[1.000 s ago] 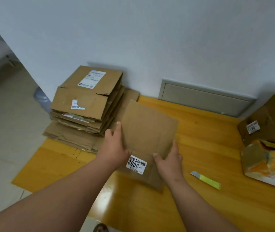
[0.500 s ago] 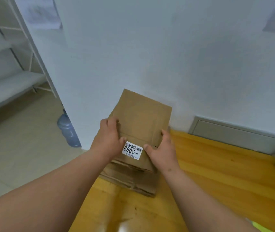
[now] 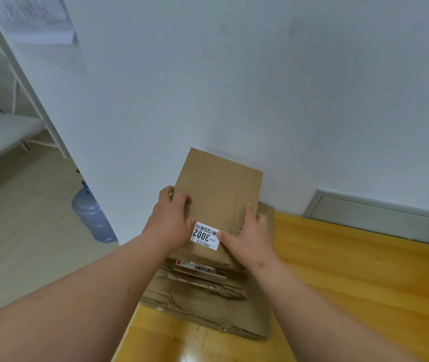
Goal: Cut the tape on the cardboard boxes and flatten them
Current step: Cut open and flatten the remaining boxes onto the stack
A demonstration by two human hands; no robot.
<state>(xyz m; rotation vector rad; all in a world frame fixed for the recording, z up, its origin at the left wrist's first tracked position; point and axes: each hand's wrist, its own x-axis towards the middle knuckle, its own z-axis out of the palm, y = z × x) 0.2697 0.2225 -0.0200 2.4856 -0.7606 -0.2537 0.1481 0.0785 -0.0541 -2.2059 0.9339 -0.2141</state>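
The wall (image 3: 260, 100) rises straight behind the stack (image 3: 203, 291) of flattened boxes, closing off the far side. Right of the stack, bare wooden floor (image 3: 364, 278) lies open up to a wall panel (image 3: 380, 218). Left of the stack, tiled floor (image 3: 25, 244) is open, with a water bottle (image 3: 92, 218) near the wall's corner.

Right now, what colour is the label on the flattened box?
White with black print, on the label, in the head view.

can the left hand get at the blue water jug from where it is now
Probably not. The left hand grips the flattened box over the cardboard stack, and the water jug stands on the floor well off to its left, past the wall corner.
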